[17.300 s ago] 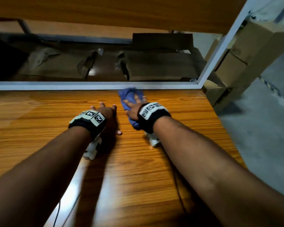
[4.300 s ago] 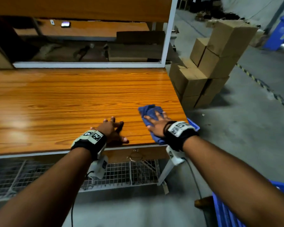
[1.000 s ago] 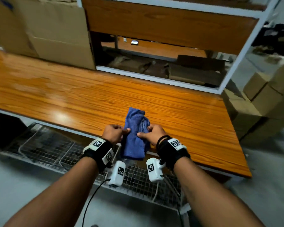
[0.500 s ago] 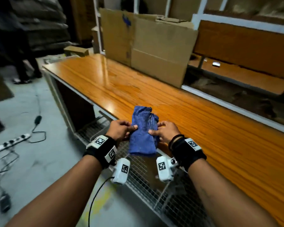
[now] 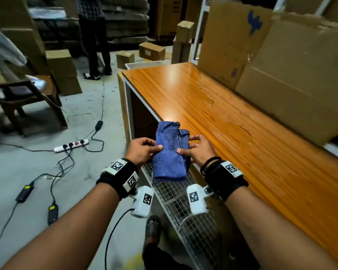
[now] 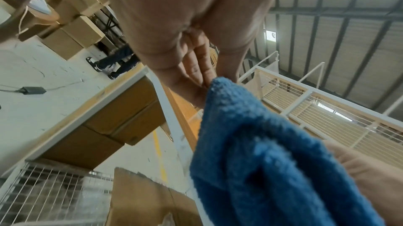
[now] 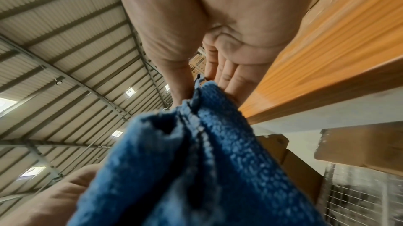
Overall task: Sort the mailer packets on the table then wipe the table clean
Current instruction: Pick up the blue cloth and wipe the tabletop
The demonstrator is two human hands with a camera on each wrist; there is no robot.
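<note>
You're holding the blue cloth (image 5: 171, 151) in the air at the table's (image 5: 242, 133) near edge, above the wire shelf (image 5: 185, 207), not touching the top. Your left hand (image 5: 141, 151) is pinching its left side, thumb on top and fingers underneath; your right hand (image 5: 198, 150) is pinching the right side the same way. Both wrist views are showing the terry pile bunching into soft folds and the lower end hanging slack, so it's reading as light, limp and grippy rather than slippery, nothing fragile. It's looking folded into a narrow pad with a loose flap at the top right. I'd say you're best flattening a palm over the pad's middle for wiping, since edge pinches are likely letting layers slide open. No mailer packets are showing on the table.
</note>
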